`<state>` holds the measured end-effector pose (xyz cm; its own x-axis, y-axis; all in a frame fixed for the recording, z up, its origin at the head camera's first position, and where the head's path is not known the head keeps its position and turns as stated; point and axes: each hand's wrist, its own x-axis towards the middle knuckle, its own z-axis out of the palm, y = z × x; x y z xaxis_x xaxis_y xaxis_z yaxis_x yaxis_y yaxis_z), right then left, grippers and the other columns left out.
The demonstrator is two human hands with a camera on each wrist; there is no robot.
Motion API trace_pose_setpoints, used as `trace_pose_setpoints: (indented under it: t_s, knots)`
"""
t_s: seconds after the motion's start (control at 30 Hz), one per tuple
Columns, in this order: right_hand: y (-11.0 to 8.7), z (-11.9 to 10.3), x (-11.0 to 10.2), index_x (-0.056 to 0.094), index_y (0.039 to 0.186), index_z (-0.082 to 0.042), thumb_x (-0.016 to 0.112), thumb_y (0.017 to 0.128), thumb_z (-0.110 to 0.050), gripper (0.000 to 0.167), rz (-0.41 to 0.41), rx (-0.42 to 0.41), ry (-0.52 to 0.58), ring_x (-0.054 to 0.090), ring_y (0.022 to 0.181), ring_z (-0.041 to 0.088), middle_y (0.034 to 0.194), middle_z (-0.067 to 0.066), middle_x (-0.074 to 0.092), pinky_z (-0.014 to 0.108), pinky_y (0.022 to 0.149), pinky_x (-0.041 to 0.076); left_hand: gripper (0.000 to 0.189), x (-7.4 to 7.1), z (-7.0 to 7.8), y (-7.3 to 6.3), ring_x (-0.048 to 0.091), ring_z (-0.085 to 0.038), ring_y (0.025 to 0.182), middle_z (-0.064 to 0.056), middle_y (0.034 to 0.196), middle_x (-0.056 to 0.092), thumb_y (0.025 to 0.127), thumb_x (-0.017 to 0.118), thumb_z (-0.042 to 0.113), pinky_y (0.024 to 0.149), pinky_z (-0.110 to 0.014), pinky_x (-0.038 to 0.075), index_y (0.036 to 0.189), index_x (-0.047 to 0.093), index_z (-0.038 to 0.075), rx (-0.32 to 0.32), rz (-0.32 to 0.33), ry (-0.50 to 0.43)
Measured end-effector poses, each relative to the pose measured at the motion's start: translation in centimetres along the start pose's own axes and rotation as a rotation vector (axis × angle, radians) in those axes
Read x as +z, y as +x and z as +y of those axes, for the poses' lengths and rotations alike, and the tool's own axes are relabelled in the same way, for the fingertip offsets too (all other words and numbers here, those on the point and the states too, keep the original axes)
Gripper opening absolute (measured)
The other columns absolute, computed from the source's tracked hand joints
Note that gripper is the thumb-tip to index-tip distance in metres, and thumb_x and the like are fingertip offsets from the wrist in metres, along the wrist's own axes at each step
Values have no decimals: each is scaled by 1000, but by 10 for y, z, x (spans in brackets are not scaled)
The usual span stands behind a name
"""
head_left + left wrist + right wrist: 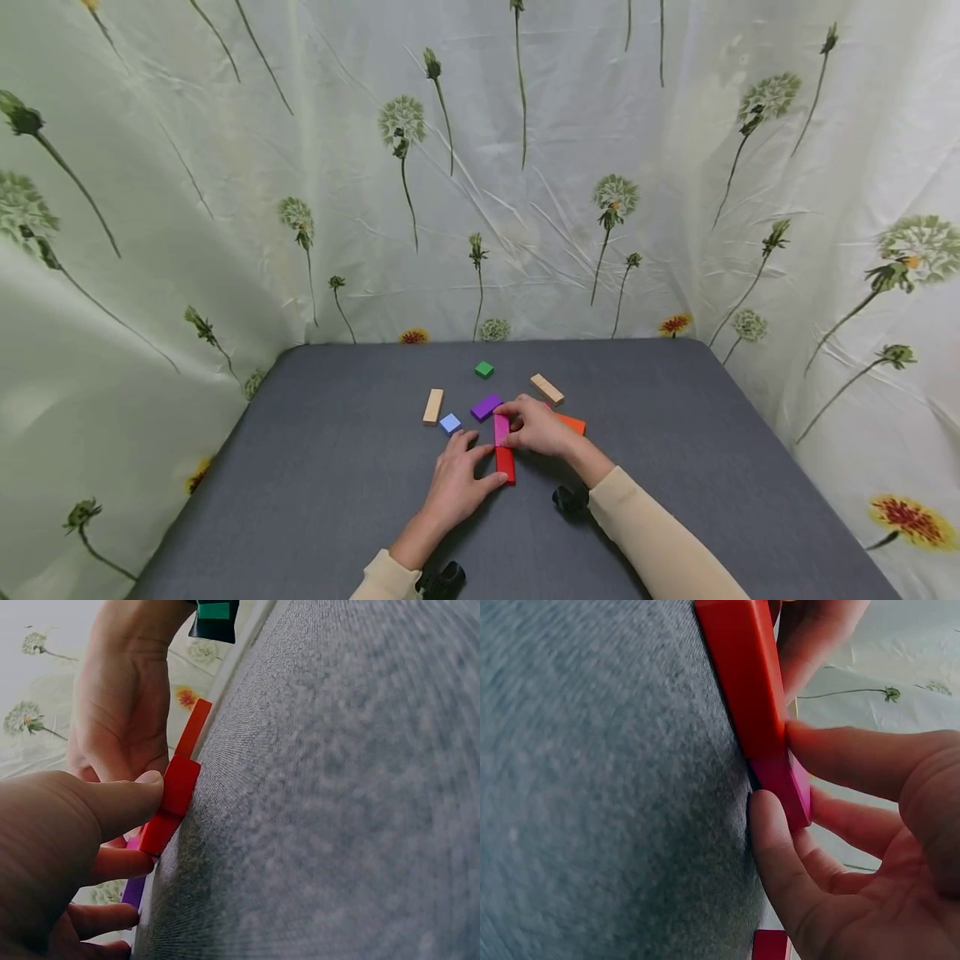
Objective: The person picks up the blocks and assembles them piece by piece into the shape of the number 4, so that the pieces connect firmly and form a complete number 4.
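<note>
Right hand (534, 427): grip closed on the magenta block (502, 427), pinched between thumb and fingertips. Left hand (457, 479): grip closed on the red block (506, 467), with the thumb against it towards its near end and the index finger at its left side, close to the joint.

The magenta block and the red block lie flat on the tabletop (322, 467), roughly midway between its left and right edges. They are set end to end and touching, the magenta block nearer the far edge.

The purple block (487, 407) lies at a slant just past the magenta block's far end, on the side of the left edge; contact cannot be confirmed. The light blue block (450, 423) lies near the left hand's fingertips, and a tan block (432, 407) lies just beside it, towards the left edge. The green block (483, 369) is the piece nearest the far edge.

Towards the right edge, the orange block (573, 423) is partly hidden by the right hand. The second tan block (547, 389) lies beyond it, angled towards the far right corner.

Floral cloth (465, 192) hangs behind the far edge. Each wrist carries a black device (570, 500); both sleeves (652, 533) are beige.
</note>
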<state>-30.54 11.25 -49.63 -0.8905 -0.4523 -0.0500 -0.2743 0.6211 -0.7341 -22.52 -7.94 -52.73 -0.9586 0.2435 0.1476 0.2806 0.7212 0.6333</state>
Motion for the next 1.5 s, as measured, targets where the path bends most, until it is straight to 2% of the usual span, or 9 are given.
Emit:
trace_pose_setpoints:
  t_s: [0.3, 0.43, 0.8, 1.0, 1.27, 1.5]
  knots:
    - [-2, 4, -3, 59, 141, -10, 80, 88, -18, 58, -65, -22, -3, 57, 95, 18, 112, 3, 54, 34, 77, 51, 53, 1, 0, 1, 29, -42, 144, -18, 147, 47, 87, 78, 42, 109, -66, 27, 127, 70, 7, -14, -14, 11]
    - [-4, 4, -1, 58, 142, -10, 79, 90, -20, 57, -70, -28, -39, 56, 95, 17, 114, 2, 53, 34, 77, 49, 53, 0, 1, 0, 29, -42, 144, -19, 148, 47, 87, 78, 41, 110, -66, 27, 128, 70, 7, -9, -17, 6]
    - [-9, 1, 0, 55, 145, -6, 77, 91, -19, 59, -72, -36, -56, 52, 94, 18, 111, 2, 50, 35, 78, 46, 54, 0, 1, 0, 28, -45, 144, -20, 148, 47, 88, 78, 41, 109, -68, 26, 129, 70, 7, -10, -38, -5]
    - [-8, 0, 2, 57, 144, -10, 77, 92, -22, 57, -35, -47, -110, 57, 98, 16, 116, 0, 55, 37, 83, 51, 55, 0, -2, 1, 27, -44, 144, -18, 148, 48, 88, 77, 43, 109, -67, 26, 129, 70, 8, -4, -26, 13]
    - [-14, -7, -3, 55, 145, -10, 75, 92, -20, 57, -15, -105, -165, 60, 104, 23, 125, 8, 56, 40, 84, 52, 60, -3, -4, 0, 30, -46, 143, -19, 146, 50, 87, 78, 45, 108, -69, 26, 132, 67, 7, 9, -16, -6]
    - [-20, -5, -17, 63, 136, -12, 78, 90, -19, 49, 145, -115, -243, 59, 96, 27, 124, 12, 60, 44, 79, 50, 69, 0, -4, -2, 30, -48, 142, -19, 145, 50, 84, 79, 49, 106, -71, 27, 144, 58, 23, 35, -24, 10]
